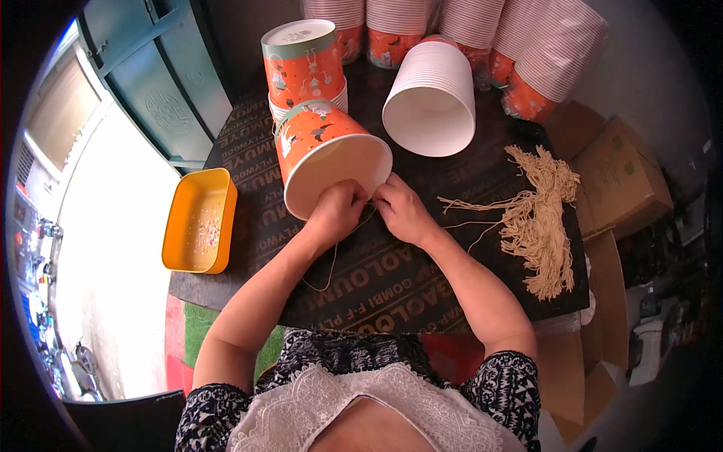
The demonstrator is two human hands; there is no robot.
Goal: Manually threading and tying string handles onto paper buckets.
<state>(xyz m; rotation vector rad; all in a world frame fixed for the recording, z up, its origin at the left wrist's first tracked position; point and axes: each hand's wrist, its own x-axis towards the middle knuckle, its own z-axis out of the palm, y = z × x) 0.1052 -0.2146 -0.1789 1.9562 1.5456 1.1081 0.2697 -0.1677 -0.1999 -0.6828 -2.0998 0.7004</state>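
Note:
An orange printed paper bucket (312, 134) lies tilted on its side, its white-rimmed mouth toward me. My left hand (337, 212) reaches just inside that mouth, fingers curled in a pinch on a thin beige cord (334, 260). At the right side of the rim, my right hand (403, 211) is closed too, pinching the cord against the bucket's edge. The cord loops down below both hands onto the table; the fingertips are partly hidden. To the right lies a bundle of cut beige cords (544, 226), with a few strands trailing toward my right forearm.
Behind the bucket stands an upside-down stack of orange buckets (303, 68). A nested white stack (429, 102) lies beside it, mouth forward. Bagged bucket stacks (538, 53) line the back. A yellow bin (199, 222) with small bits sits at the dark table's (361, 294) left edge; cardboard boxes (625, 177) stand right.

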